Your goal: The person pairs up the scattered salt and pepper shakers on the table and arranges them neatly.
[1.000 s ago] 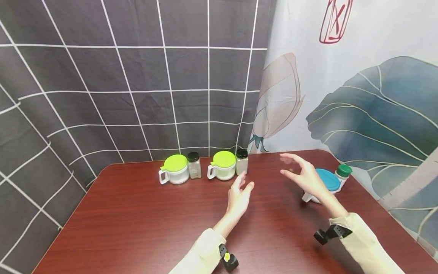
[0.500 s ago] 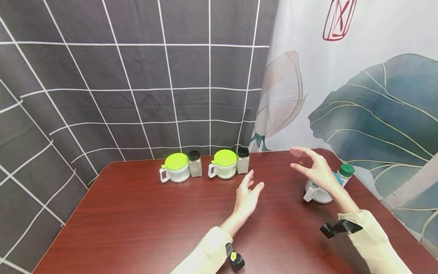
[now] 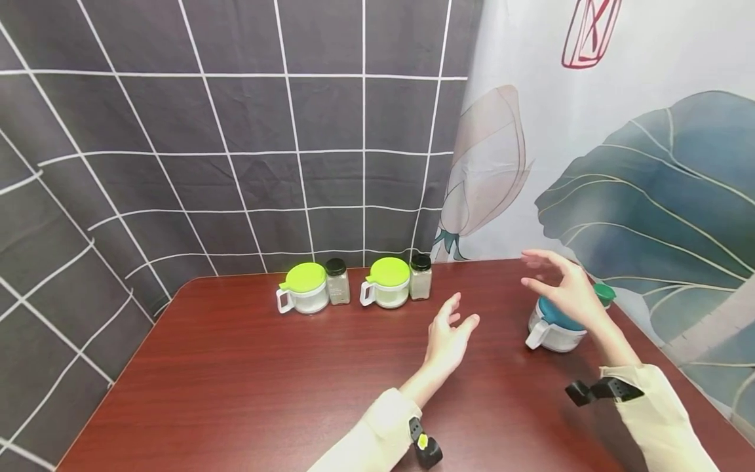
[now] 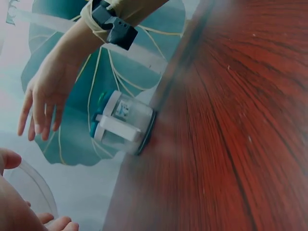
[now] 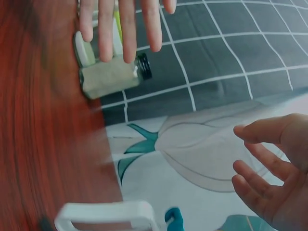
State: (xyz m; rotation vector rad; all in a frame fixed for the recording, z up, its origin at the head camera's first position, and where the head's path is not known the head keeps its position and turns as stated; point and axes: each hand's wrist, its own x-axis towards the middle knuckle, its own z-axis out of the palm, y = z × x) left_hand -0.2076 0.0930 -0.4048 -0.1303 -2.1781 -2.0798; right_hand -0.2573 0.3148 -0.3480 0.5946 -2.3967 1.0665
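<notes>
My left hand (image 3: 445, 341) hovers over the middle right of the table, holding nothing, its fingers apart. Further right, my right hand (image 3: 569, 292) is in the air with loosely bent fingers and nothing in its grasp. From the head camera it overlaps a white-handled seasoning jar with a blue lid (image 3: 554, 331), and a gap shows between hand and jar in the left wrist view. Behind the right hand, the green cap of a small bottle (image 3: 605, 294) is partly hidden. A glass shaker with a black cap (image 3: 421, 278) stands beyond my left hand.
Along the table's back edge stand two seasoning jars with lime-green lids, the left jar (image 3: 305, 292) and the right jar (image 3: 389, 285). Another black-capped shaker (image 3: 337, 283) is between them. A dark gridded curtain (image 3: 248, 131) and a floral curtain (image 3: 501, 164) hang behind the table.
Both hands have moved to the right, and the right hand now overlaps the green-capped bottle. More of the blue-lidded jar's handle side shows. The jars and shakers stay in place.
</notes>
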